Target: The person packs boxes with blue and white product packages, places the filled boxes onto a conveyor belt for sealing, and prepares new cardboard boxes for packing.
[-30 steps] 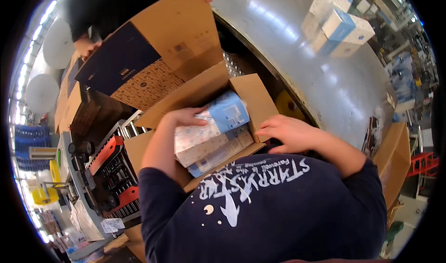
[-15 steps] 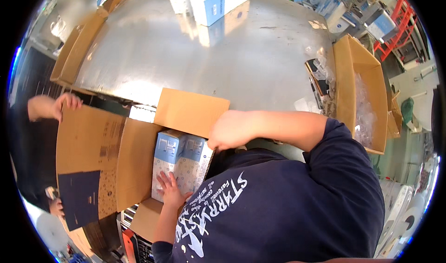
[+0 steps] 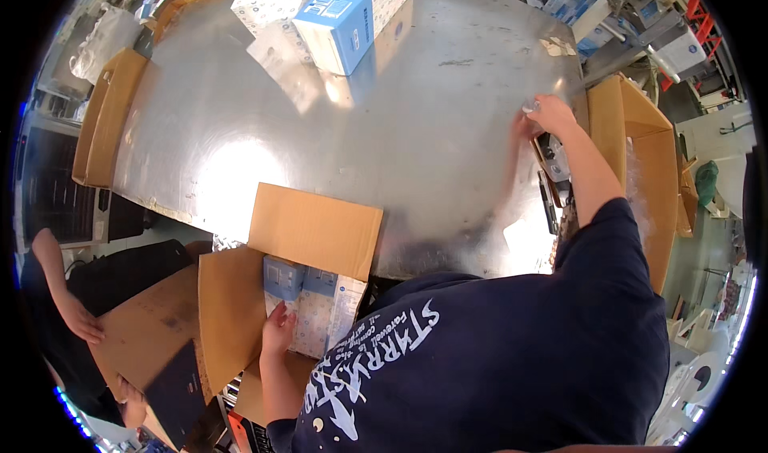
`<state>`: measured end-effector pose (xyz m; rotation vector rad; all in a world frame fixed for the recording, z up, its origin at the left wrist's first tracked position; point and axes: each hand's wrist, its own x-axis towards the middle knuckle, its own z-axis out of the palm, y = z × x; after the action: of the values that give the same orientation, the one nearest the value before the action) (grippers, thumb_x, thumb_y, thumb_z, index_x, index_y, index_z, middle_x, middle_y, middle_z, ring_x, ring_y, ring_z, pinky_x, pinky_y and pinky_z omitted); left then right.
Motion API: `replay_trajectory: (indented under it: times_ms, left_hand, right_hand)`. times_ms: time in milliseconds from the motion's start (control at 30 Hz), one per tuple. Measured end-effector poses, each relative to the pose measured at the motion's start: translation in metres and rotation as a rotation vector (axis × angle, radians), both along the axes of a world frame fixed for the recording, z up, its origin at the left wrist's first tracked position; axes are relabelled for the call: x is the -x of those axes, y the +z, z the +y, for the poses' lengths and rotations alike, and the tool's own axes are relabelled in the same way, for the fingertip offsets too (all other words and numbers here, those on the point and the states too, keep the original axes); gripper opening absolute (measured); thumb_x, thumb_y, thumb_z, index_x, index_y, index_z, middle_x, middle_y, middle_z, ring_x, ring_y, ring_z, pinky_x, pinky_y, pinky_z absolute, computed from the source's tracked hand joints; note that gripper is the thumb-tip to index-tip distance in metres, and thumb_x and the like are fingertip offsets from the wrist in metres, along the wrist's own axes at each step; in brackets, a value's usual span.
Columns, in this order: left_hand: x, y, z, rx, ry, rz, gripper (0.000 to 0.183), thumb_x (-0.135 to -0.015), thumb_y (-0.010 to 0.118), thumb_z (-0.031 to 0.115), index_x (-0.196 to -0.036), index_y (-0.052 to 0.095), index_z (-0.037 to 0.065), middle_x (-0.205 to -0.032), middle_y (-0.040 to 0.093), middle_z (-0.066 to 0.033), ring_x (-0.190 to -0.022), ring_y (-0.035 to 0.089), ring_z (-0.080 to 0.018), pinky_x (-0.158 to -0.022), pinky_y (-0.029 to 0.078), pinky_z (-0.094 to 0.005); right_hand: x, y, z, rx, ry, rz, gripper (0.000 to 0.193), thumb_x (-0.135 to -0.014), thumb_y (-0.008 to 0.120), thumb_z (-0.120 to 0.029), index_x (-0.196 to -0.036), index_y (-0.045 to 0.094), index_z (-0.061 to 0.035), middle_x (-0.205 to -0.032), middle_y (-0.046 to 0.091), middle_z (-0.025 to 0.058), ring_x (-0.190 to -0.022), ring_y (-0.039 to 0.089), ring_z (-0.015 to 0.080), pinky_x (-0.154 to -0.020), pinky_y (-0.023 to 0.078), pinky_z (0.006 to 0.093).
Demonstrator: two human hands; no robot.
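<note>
My left hand (image 3: pixel 278 330) is over the open cardboard carton (image 3: pixel 226 313), fingers apart and holding nothing, close to the blue-and-white boxes (image 3: pixel 312 321) packed upright inside. Whether it touches them I cannot tell. At the right side of the metal table (image 3: pixel 432 133), my right hand (image 3: pixel 552 115) is stretched out with its fingers closed on a small clear plastic piece (image 3: pixel 530 107). Just below that hand lie a dark flat item (image 3: pixel 550 153) with clear plastic on it and a dark pen-like tool (image 3: pixel 547 201).
Blue-and-white boxes (image 3: pixel 336 33) stand at the table's far edge. An open carton (image 3: pixel 652 157) with clear plastic inside is at the right. Another carton (image 3: pixel 112 121) sits by the left edge. A co-worker's hands (image 3: pixel 80 321) hold a large cardboard carton (image 3: pixel 152 317) at the lower left.
My right hand has left the carton and reached far right across the table. My left hand has lifted off the boxes' front. The co-worker's carton has tilted and moved lower.
</note>
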<state>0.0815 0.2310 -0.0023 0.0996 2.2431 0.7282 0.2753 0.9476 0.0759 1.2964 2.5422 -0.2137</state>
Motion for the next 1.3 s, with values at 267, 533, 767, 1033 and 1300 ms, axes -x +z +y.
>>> replay_trajectory:
  times_ms: [267, 533, 767, 1033, 1300]
  left_hand:
    - [0.036, 0.15, 0.158, -0.315, -0.357, 0.594, 0.035, -0.077, 0.067, 0.009, -0.11, 0.058, -0.001, -0.103, 0.062, -0.0195, -0.101, 0.059, -0.0314, -0.084, 0.048, -0.0358]
    - [0.015, 0.176, 0.256, -0.704, -0.535, 0.83, 0.024, -0.074, 0.07, 0.01, -0.096, 0.063, 0.005, -0.098, 0.06, -0.0095, -0.084, 0.06, -0.0304, -0.072, 0.052, -0.034]
    - [0.018, 0.084, 0.073, -0.701, 0.498, -0.149, 0.01, -0.085, 0.059, -0.001, -0.086, 0.051, 0.005, -0.087, 0.058, -0.0053, -0.084, 0.062, -0.0152, -0.068, 0.054, -0.0283]
    - [0.01, -0.053, -0.006, -0.422, 0.833, -0.241, 0.013, -0.085, 0.062, 0.007, -0.09, 0.051, 0.001, -0.083, 0.06, -0.0085, -0.076, 0.064, -0.0201, -0.065, 0.056, -0.0335]
    - [-0.026, -0.069, -0.013, -0.349, 1.065, -0.183, 0.015, -0.085, 0.063, 0.008, -0.092, 0.051, 0.0, -0.079, 0.06, -0.0101, -0.062, 0.063, -0.0188, -0.051, 0.053, -0.0296]
  right_hand:
    - [0.033, 0.082, -0.059, 0.14, 0.194, 0.277, 0.036, -0.091, 0.05, -0.03, -0.114, 0.057, -0.0026, -0.099, 0.063, 0.0146, -0.086, 0.064, 0.0274, -0.076, 0.051, 0.0369]
    - [0.14, 0.094, -0.256, 1.251, 0.725, 0.527, 0.041, -0.092, 0.053, -0.028, -0.125, 0.049, -0.0042, -0.092, 0.065, 0.009, -0.086, 0.062, 0.0166, -0.075, 0.05, 0.03]
    - [0.291, 0.148, -0.257, 0.386, 0.809, 0.537, 0.046, -0.084, 0.063, -0.034, -0.122, 0.055, -0.0072, -0.106, 0.064, 0.0113, -0.096, 0.061, 0.0236, -0.084, 0.047, 0.037]
    - [0.437, 0.095, -0.253, -0.372, 1.214, 0.038, 0.042, -0.094, 0.034, -0.039, -0.125, 0.053, -0.0186, -0.136, 0.044, 0.0153, -0.128, 0.031, 0.0437, -0.105, 0.027, 0.0534]
    - [0.31, 0.127, -0.267, 0.299, 1.158, 0.584, 0.044, -0.085, 0.06, -0.038, -0.119, 0.056, -0.0101, -0.125, 0.054, 0.0141, -0.118, 0.049, 0.0306, -0.098, 0.039, 0.0362]
